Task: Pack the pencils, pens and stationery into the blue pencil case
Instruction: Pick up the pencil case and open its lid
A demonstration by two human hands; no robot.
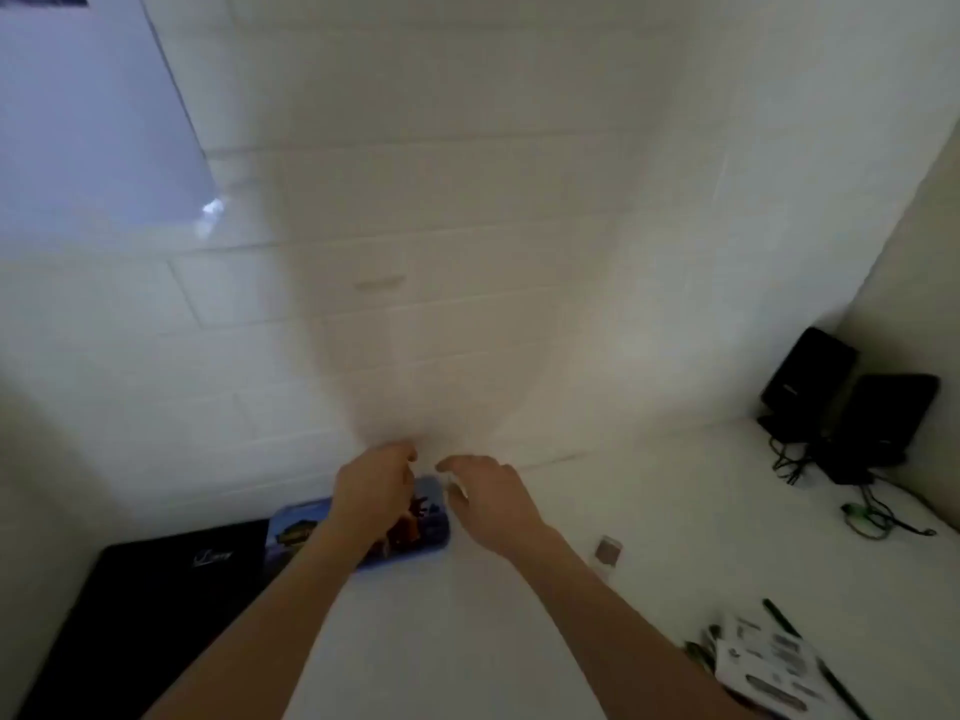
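The blue pencil case (298,530), printed with a picture, lies shut on the white table against the wall. My left hand (374,491) rests on its right half with fingers curled over the far edge. Just right of the case, my right hand (488,504) hovers with its fingers spread and nothing in it. A small brownish eraser-like block (606,552) lies to the right of my right forearm. Dark pens and pencils (779,618) lie at the bottom right beside a white printed packet (769,667). The frame is blurred.
A black laptop (171,589) lies left of the case, touching it. Two black speakers (852,407) with cables stand in the far right corner, and a green cable (862,517) lies near them. A white brick wall rises behind the table (597,641).
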